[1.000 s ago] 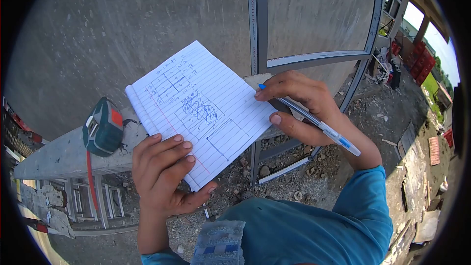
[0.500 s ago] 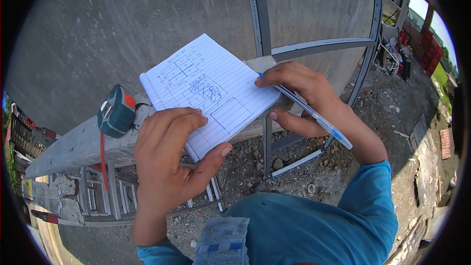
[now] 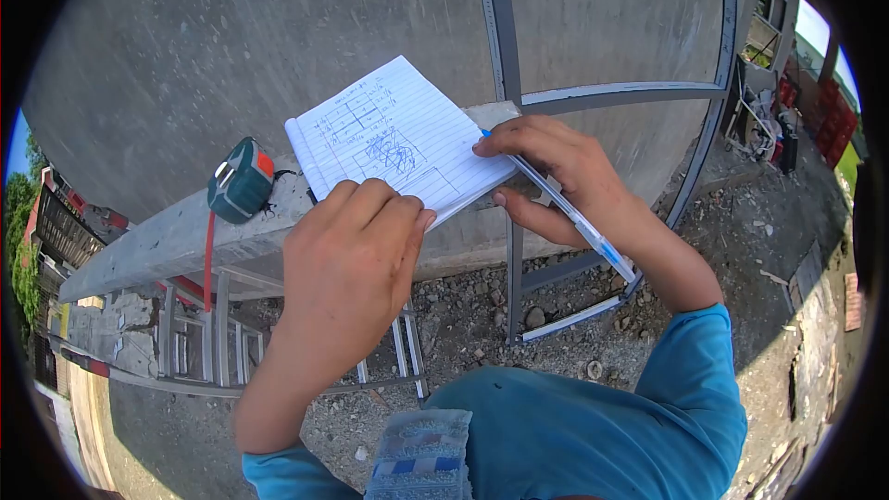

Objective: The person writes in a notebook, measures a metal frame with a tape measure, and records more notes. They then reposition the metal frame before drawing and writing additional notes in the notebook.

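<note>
A lined notepad with blue pen drawings of grids and a scribbled patch rests tilted on the concrete ledge. My left hand is closed on the notepad's near lower edge, thumb against the bent fingers. At the pad's right corner, my right hand holds a clear pen with a blue tip, lying across the palm side between thumb and fingers. Its fingertips touch the page. A green tape measure with an orange patch and a hanging red strap sits on the ledge left of the pad.
Grey metal framing stands against the concrete wall. Below the ledge lies a metal ladder over gravelly ground. Red crates and assorted clutter are at the far right.
My left hand has gone from spread fingers over the page to a closed grip at its lower edge. In view, the notepad and tape measure sit slightly further right.
</note>
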`<control>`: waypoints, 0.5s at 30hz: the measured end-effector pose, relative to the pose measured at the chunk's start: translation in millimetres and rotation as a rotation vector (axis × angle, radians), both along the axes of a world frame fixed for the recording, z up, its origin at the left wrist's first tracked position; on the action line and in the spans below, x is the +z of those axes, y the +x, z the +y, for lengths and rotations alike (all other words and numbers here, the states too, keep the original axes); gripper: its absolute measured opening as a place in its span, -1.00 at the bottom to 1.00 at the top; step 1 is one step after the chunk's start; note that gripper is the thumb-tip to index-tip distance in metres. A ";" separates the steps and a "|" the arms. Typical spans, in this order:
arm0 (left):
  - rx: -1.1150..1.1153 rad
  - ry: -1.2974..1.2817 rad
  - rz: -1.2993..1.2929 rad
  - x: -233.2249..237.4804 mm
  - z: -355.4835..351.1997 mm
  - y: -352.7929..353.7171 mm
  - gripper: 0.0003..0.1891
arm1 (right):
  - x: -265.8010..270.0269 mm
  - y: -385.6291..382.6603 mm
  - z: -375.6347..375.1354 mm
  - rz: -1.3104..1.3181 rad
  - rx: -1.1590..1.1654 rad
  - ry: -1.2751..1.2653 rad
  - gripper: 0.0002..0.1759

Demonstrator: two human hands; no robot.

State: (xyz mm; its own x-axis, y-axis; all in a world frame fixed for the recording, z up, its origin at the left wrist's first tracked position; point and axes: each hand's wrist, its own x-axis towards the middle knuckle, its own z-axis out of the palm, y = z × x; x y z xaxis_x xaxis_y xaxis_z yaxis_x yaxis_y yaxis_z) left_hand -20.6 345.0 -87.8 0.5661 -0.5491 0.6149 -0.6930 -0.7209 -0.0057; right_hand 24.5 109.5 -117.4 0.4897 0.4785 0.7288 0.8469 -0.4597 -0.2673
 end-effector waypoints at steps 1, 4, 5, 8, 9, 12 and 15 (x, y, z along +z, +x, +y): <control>0.018 0.002 -0.028 -2.8 -2.5 -1.5 -0.90 | 1.5 -1.0 -2.4 0.034 0.007 -0.006 -0.58; 0.071 0.009 -0.101 -11.6 -8.0 -3.3 -0.90 | 2.4 -1.7 -8.7 0.067 0.054 0.023 -0.55; 0.074 -0.010 -0.119 -13.4 -8.8 -2.0 -0.90 | 2.2 0.5 -10.6 0.066 0.074 0.045 -0.54; 0.086 -0.048 -0.153 -19.3 -12.0 -2.5 -0.90 | -2.6 4.5 -13.7 0.049 0.101 0.063 -0.54; 0.096 -0.058 -0.165 -20.8 -14.0 -2.6 -0.90 | -5.1 5.7 -14.0 0.037 0.111 0.078 -0.54; 0.123 -0.063 -0.170 -23.6 -16.9 -3.3 -0.90 | -8.5 8.7 -14.6 0.045 0.139 0.099 -0.52; 0.132 -0.057 -0.178 -23.9 -18.1 -2.8 -0.88 | -3.2 8.5 -17.7 0.081 0.155 0.064 -0.51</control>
State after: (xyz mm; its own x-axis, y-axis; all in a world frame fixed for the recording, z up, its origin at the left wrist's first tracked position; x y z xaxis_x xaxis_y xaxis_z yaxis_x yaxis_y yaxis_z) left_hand -23.4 326.9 -111.7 0.5106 -0.4392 0.7392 -0.5846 -0.8077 -0.0761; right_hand 33.0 91.8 -120.6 0.4720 0.5070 0.7212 0.8808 -0.3052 -0.3619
